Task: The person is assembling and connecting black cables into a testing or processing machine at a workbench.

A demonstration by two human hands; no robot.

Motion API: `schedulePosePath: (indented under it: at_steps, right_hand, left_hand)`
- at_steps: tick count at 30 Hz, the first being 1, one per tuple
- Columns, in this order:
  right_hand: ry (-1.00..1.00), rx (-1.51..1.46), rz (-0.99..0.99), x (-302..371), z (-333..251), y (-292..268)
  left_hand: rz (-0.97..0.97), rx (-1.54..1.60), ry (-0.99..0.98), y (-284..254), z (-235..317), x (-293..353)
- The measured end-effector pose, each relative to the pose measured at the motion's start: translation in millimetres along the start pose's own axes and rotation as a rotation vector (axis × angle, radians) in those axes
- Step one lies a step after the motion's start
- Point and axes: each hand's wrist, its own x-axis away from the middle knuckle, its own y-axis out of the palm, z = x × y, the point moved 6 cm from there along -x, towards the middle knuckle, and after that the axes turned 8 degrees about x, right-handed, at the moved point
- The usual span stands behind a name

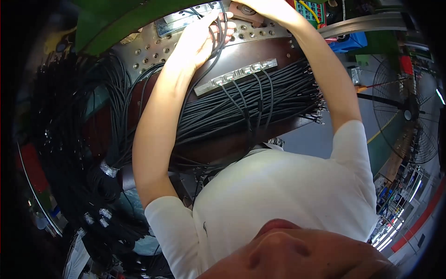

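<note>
My left hand (209,38) is at the top of the head view, its fingers curled round a few thin black cables (217,49) that hang down from it. Brightly lit, my right hand (267,8) reaches to the top edge beside a brown metal block (246,15); its fingers are cut off or too washed out to read. Below both hands a slotted metal bar (236,76) lies at a slant, with several cable ends seated in its slots. A thick bundle of black cables (241,104) lies on the brown worktop (204,149) between my forearms.
A perforated metal plate (147,50) sits under the green machine part (111,21). Large hanks of black cable (60,116) hang at left, one bound with a silvery wrap (109,169). At right stand a blue object (349,43) and a caged fan (409,111).
</note>
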Motion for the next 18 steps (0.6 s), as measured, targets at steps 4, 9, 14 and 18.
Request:
schedulePosePath:
  at_steps: [4, 9, 14, 18]
  right_hand:
    - [0.627, 0.140, 0.003, 0, 127, 30]
    - [0.576, 0.299, -0.005, -8, 31, 21]
    - [0.518, 0.374, -0.300, -26, -46, 61]
    - [0.169, 0.699, -0.438, 13, -38, 53]
  left_hand:
    - [-0.132, 0.037, 0.072, 8, 16, 9]
    - [0.034, 0.079, -0.010, 39, 26, 66]
    - [0.085, 0.128, -0.135, 50, -11, 112]
    - [0.391, 0.066, 0.243, 17, 58, 195]
